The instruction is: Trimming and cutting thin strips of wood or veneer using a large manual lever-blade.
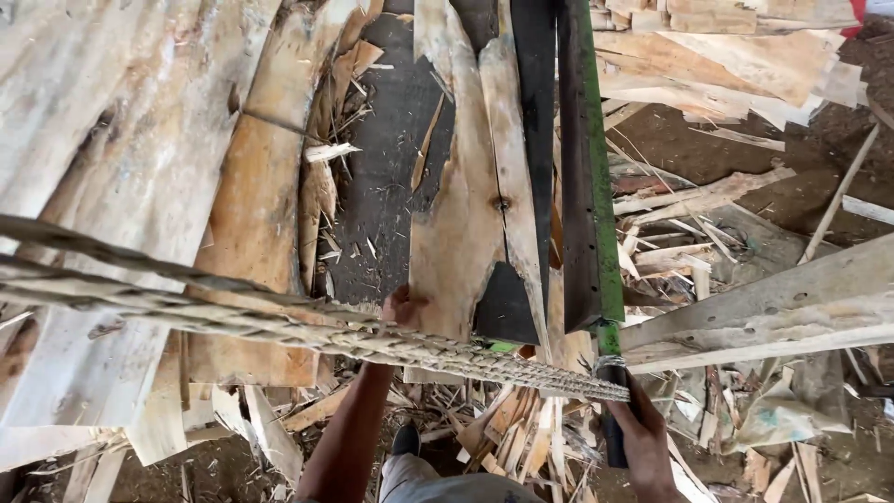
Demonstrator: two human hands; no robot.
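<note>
While the left hand [402, 307] grips the edge of a thin wood sheet [461, 233], the right hand [643, 428] is closed around a dark handle [613, 438] (green blade [589, 168] above).

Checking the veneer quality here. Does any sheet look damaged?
Yes. The thin wood sheet under the left hand is split lengthwise with ragged edges and a knot hole. The right hand grips a dark handle; splintered scraps litter the ground.

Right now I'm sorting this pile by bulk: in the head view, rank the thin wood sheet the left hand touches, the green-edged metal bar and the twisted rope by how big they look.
1. Thin wood sheet.
2. Twisted rope, though it runs nearer the camera, so its rank is unsure.
3. Green-edged metal bar.
</note>
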